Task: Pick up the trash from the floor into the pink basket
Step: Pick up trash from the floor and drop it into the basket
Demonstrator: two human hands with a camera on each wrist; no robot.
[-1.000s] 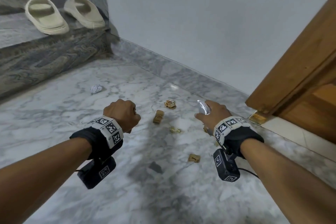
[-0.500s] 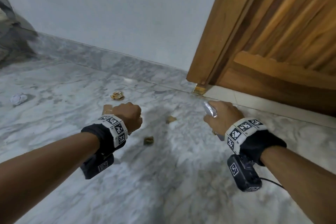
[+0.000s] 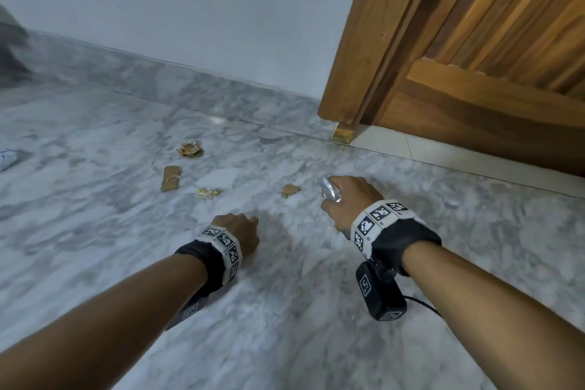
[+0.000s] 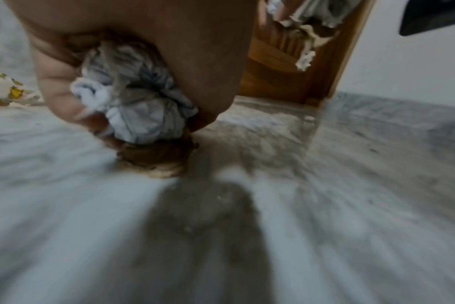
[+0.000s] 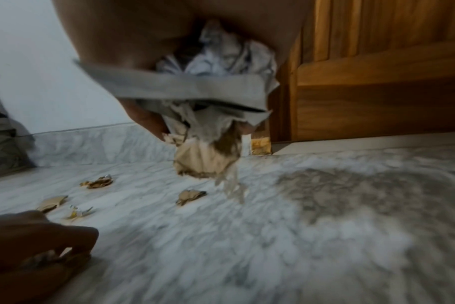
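The left hand (image 3: 242, 233) is lowered close to the marble floor (image 3: 95, 231), fingers curled into a fist around a wad of crumpled white paper (image 4: 133, 102); in the left wrist view a brown scrap (image 4: 156, 162) sits directly under that wad at the fingertips, but blur prevents telling whether it is gripped or lying on the floor. The right hand (image 3: 351, 199) is held slightly higher and nearer the wooden door (image 3: 474, 73), fingers closed around a bundle of trash: a silvery wrapper (image 3: 330, 189) protrudes from the top of the fist, and the right wrist view shows crumpled white paper (image 5: 221, 59), a flat grey strip (image 5: 185, 88) and a torn tan piece (image 5: 203, 162) hanging below the fingers. Loose trash lies on the floor ahead of both hands. A crumpled gold wrapper (image 3: 190, 149) is farthest, toward the grey skirting (image 3: 158, 79). A flat cardboard piece (image 3: 171, 178) lies nearer, with a small yellow-and-white wrapper (image 3: 207, 192) just to its right. A small brown scrap (image 3: 290, 190) lies just left of the right hand, apart from it. A white crumpled paper (image 3: 6, 158) is at the left edge of the head view, well apart from the rest. The pink basket does not appear in any view.
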